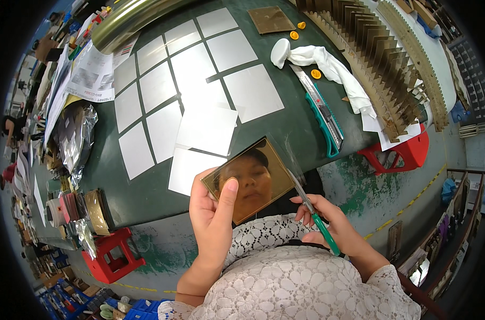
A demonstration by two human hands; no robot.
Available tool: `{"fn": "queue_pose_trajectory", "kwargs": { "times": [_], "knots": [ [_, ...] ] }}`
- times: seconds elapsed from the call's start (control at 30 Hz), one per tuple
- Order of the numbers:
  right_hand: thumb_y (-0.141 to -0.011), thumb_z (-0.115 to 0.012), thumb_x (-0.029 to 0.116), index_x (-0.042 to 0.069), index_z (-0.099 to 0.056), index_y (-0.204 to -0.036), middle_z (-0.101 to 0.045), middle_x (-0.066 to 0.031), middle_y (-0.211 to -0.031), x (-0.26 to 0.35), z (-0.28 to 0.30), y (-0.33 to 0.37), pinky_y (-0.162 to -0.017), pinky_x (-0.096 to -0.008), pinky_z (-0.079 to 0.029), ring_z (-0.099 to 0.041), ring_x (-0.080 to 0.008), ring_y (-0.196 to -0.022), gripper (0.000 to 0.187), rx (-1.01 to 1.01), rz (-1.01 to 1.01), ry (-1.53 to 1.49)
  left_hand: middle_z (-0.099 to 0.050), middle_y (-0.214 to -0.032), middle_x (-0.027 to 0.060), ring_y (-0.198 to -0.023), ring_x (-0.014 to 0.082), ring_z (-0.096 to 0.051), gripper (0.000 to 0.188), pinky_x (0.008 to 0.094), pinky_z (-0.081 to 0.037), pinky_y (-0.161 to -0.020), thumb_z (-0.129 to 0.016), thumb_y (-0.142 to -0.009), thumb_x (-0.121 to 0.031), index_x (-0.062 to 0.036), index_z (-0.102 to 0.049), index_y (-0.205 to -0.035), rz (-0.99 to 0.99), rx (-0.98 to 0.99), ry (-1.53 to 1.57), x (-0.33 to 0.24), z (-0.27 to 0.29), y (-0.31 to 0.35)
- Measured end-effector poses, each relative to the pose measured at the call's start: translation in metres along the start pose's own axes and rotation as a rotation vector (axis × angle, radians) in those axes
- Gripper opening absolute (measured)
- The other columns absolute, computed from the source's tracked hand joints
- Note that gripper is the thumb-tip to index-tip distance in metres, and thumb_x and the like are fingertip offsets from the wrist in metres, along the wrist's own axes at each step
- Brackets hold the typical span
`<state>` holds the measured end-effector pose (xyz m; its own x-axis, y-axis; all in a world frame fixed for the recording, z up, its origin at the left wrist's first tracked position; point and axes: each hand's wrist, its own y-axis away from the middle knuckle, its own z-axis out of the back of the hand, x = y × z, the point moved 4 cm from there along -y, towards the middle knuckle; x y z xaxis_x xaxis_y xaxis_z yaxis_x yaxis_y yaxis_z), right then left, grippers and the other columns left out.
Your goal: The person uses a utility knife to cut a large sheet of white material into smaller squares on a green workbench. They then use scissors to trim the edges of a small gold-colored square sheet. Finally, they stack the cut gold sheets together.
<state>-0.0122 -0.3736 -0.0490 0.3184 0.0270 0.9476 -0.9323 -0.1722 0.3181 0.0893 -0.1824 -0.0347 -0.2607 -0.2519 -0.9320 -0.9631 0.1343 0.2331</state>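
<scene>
We stand at a dark green bench (130,200) bearing rows of white sheets (192,69). At its near edge, our left hand (213,216) pinches an amber reflective plate (253,186); our right hand (332,217), loosely curled, holds a slim green-handled tool (322,228) beside the plate's right edge.

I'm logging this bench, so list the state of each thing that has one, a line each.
Left hand, gripping the amber panel
Amber panel, held tilted
Right hand, gripping the green-handled tool
Green-handled tool, held slanting
Teal utility knife, lying down, blade setting unclear
White cloth, rumpled
White sheets, laid flat, some overlapping
Brown plates, standing on edge
</scene>
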Motion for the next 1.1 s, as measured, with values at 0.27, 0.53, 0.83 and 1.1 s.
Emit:
{"fn": "queue_pose_trajectory", "kwargs": {
  "times": [0.27,0.53,0.83,1.1],
  "knots": [
    [-0.076,-0.081,0.017,0.001,-0.046,-0.133,-0.054,-0.0057,-0.098,-0.0001,0.0003,-0.0005,-0.084,-0.0271,-0.044,-0.053,-0.0133,-0.093,0.069,-0.003,-0.025,0.000,-0.059,-0.103,0.0039,-0.091,0.0055,-0.054,0.024,0.0199,-0.043,-0.081,-0.056,-0.097,-0.008,0.0011,-0.048,-0.117,-0.007,-0.016,0.006,0.0028,0.0003,0.0000],
    [-0.076,-0.081,0.017,0.001,-0.046,-0.133,-0.054,-0.0054,-0.098,-0.0008,0.0002,0.0000,-0.085,-0.0271,-0.044,-0.054,-0.0132,-0.093,0.069,-0.012,-0.030,-0.007,-0.060,-0.103,0.0036,-0.091,0.0050,-0.054,0.023,0.0199,-0.043,-0.081,-0.056,-0.097,-0.008,0.0008,-0.048,-0.116,0.014,-0.020,0.022,0.0032,-0.0007,0.0007],
    [-0.076,-0.081,0.017,0.001,-0.046,-0.132,-0.054,-0.0054,-0.098,-0.0032,0.0007,-0.0002,-0.085,-0.0269,-0.044,-0.053,-0.0130,-0.093,0.068,-0.019,-0.020,-0.014,-0.059,-0.101,0.0024,-0.089,0.0034,-0.052,0.023,0.0185,-0.041,-0.079,-0.057,-0.096,-0.009,0.0003,-0.049,-0.116,0.027,-0.043,0.008,0.0070,0.0012,-0.0001],
    [-0.075,-0.082,0.016,0.001,-0.046,-0.132,-0.054,-0.0052,-0.098,-0.0037,0.0022,0.0003,-0.083,-0.0256,-0.043,-0.052,-0.0125,-0.091,0.069,-0.012,-0.026,0.005,-0.057,-0.091,-0.0026,-0.073,-0.0015,-0.044,0.022,0.0146,-0.034,-0.063,-0.057,-0.096,-0.009,-0.0003,-0.049,-0.114,0.046,-0.042,-0.020,0.0093,0.0027,-0.0008]
  ]
}}
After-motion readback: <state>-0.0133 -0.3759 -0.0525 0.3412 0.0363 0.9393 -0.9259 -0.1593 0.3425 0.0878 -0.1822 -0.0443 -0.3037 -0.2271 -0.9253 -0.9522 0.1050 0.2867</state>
